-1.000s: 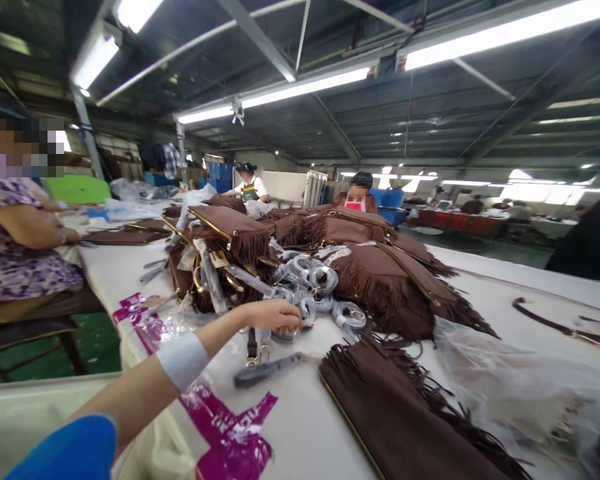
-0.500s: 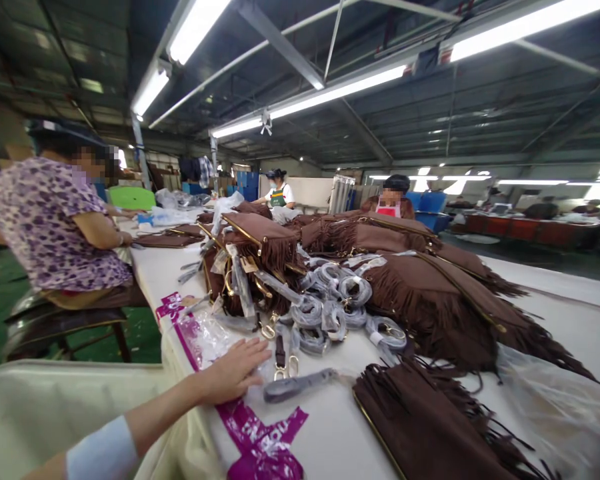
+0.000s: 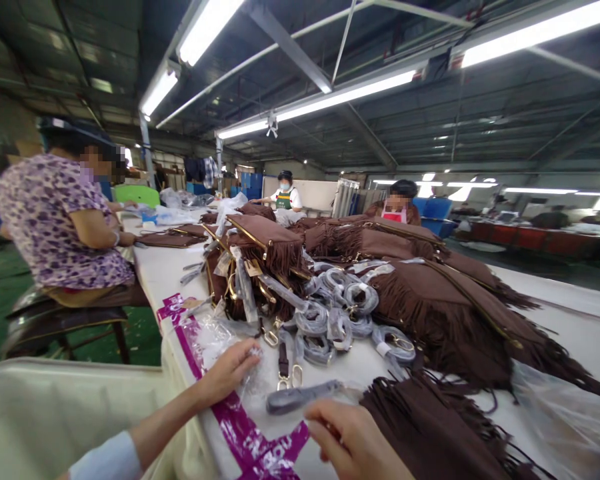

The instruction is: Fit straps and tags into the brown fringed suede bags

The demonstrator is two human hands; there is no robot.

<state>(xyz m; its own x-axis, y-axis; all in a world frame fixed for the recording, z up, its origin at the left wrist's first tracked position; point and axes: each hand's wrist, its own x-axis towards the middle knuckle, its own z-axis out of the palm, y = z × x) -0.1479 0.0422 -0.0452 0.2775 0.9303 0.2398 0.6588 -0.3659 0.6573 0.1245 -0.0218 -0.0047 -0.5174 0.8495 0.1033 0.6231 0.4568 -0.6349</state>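
From here I see the left hand [image 3: 229,373] with its fingers closed on crinkled clear plastic [image 3: 215,337] at the table's near edge, above a purple printed strip [image 3: 240,427]. The right hand [image 3: 347,437], apart from it, has its fingers curled just beside a grey wrapped strap [image 3: 300,397]; I can't tell whether they grip anything. A brown fringed bag [image 3: 430,420] lies beside that hand. Beyond, coiled wrapped straps [image 3: 313,319] lie against a heap of brown bags [image 3: 405,287] on the white table [image 3: 555,313]. A person in a purple-patterned top [image 3: 65,220] sits at the left.
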